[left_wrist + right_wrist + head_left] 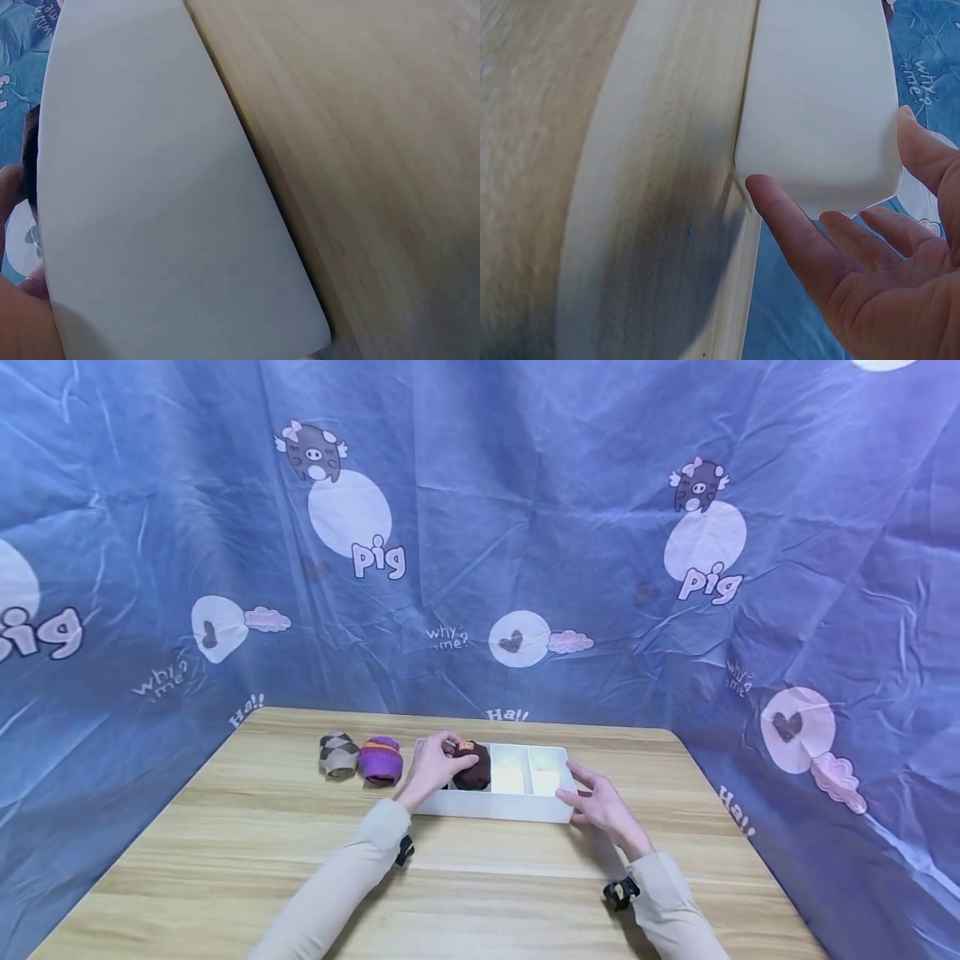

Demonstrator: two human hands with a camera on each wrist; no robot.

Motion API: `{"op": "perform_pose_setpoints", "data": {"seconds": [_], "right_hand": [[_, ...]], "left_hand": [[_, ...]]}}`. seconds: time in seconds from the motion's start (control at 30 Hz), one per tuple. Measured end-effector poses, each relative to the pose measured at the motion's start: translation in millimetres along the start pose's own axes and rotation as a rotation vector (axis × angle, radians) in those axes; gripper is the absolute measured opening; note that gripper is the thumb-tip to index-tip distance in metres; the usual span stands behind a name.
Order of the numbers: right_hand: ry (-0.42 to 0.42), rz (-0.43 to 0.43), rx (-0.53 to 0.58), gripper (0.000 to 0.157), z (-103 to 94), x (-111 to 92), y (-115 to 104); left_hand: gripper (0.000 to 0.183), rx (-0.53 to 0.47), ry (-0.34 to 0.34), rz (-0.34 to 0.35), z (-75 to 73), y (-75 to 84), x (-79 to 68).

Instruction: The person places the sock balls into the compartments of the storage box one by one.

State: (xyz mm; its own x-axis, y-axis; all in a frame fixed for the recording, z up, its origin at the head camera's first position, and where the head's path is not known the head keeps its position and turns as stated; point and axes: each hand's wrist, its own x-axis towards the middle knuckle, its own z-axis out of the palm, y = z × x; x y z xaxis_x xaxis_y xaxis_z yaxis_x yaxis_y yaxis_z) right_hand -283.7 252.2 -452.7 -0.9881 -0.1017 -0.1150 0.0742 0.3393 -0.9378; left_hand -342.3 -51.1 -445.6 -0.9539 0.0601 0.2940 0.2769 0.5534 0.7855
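A white divided box (495, 808) stands on the table, its long front wall filling much of both wrist views. My left hand (432, 767) pinches a dark brown rolled sock (476, 772) with an orange patch, at a compartment left of the middle. Something dark shows under that hand in the leftmost compartment, mostly hidden. At the box's right end, my right hand (603, 807) grips the wall, with the thumb at the front corner and the fingers spread round the end (877, 262). The two right compartments hold nothing visible.
Left of the box, a purple striped rolled sock (381, 763) sits beside a grey argyle rolled sock (339, 757). The wooden table (480, 893) ends at a blue printed curtain (465, 585) behind and at both sides.
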Motion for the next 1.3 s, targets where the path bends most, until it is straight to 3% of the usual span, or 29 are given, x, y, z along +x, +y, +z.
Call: {"op": "perform_pose_setpoints", "data": {"seconds": [0.3,0.83,1.03,1.3], "right_hand": [[0.004,-0.005,0.000,0.074,0.2,-1,-2],[0.001,0.001,0.002,0.075,0.1,-4,-2],[0.001,-0.001,0.006,0.074,0.1,-4,-2],[-0.005,-0.002,0.024,0.074,-0.5,-5,-2]], "left_hand": [[0.038,0.025,-0.021,-0.038,3.5,-0.2,0.7],[0.027,-0.089,-0.049,0.056,2.4,-5.6,-1.1],[0.024,-0.151,-0.044,0.063,-1.7,-5.5,-1.9],[0.027,-0.140,-0.004,0.043,-16.0,-7.9,-3.7]]}}
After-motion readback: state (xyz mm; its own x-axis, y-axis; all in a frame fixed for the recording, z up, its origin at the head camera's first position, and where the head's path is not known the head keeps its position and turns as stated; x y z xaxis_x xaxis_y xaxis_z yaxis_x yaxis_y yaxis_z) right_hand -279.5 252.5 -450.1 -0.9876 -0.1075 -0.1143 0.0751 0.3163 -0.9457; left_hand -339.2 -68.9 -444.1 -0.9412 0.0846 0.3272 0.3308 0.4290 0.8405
